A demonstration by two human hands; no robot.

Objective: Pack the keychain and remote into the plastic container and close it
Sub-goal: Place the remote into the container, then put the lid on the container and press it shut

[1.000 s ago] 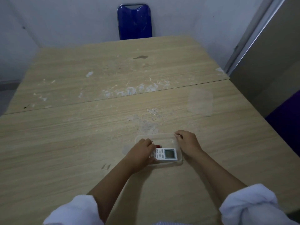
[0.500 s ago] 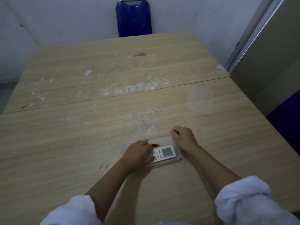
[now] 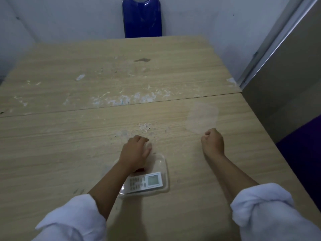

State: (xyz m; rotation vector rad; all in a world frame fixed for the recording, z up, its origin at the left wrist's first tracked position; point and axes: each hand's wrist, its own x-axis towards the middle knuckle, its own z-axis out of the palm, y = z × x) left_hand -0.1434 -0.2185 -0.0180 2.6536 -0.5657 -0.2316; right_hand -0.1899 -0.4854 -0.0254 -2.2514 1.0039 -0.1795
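Remote (image 3: 145, 183) and red keychain (image 3: 140, 170) sit inside the container (image 3: 163, 168); left hand (image 3: 134, 153) rests loosely spread on its far rim, steadying. Right hand (image 3: 213, 142), fingers curled, apparently empty, reaches the lid (image 3: 202, 117) beyond the container.

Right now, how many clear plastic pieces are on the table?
2. The clear plastic container sits near the front under the left hand, holding the white remote. The clear flat lid lies farther back right, just beyond the right hand.

No legible text in view. Remote (image 3: 145, 183): display and button markings too blurred to read. No labels elsewhere.
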